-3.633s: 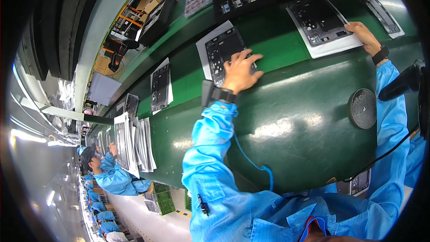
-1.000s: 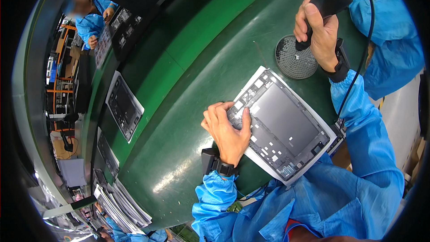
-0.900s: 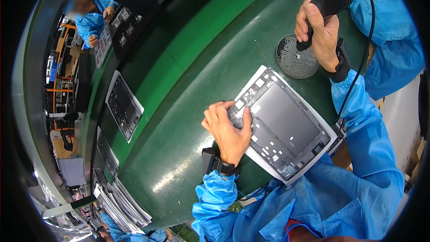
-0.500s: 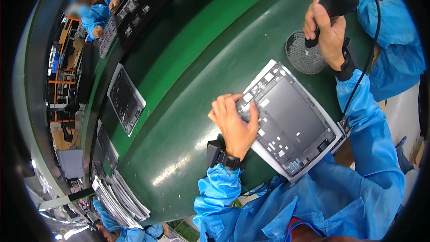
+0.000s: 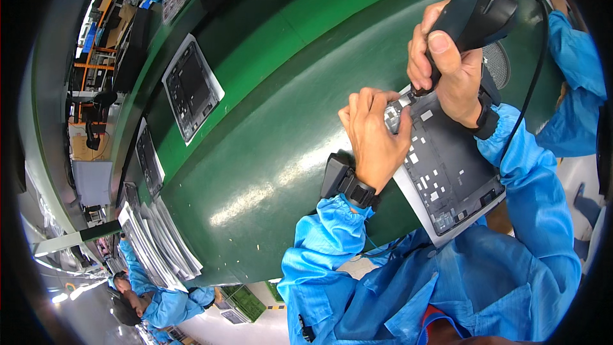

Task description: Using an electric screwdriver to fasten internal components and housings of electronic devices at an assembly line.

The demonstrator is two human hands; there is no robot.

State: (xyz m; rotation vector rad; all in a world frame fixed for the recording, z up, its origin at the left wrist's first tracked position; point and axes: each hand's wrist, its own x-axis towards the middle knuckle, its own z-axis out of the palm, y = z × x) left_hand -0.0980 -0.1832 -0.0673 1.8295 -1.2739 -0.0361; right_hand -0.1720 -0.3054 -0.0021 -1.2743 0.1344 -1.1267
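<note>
At left, a sheet stack point(image 5: 159, 243) stands on the bench point(image 5: 300, 121). Past it, a small panel point(image 5: 151, 158) and a larger panel point(image 5: 190, 89) lie on the belt point(image 5: 271, 57). The left hand point(image 5: 377, 137) bends fingers and thumb at the near panel's point(image 5: 450, 172) upper corner; whether it grips, I cannot tell. That panel lies on white paper point(image 5: 419, 207). The right hand point(image 5: 453, 67) grips a black driver point(image 5: 469, 19), tip at the panel's top edge. Behind sits a round disc point(image 5: 498, 64).

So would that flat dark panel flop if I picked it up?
Probably not: the panel shows no ripples, so it seems stiff. It may be fragile, with small parts near its edges. Being flat and rectangular, it's unlikely to roll.
</note>
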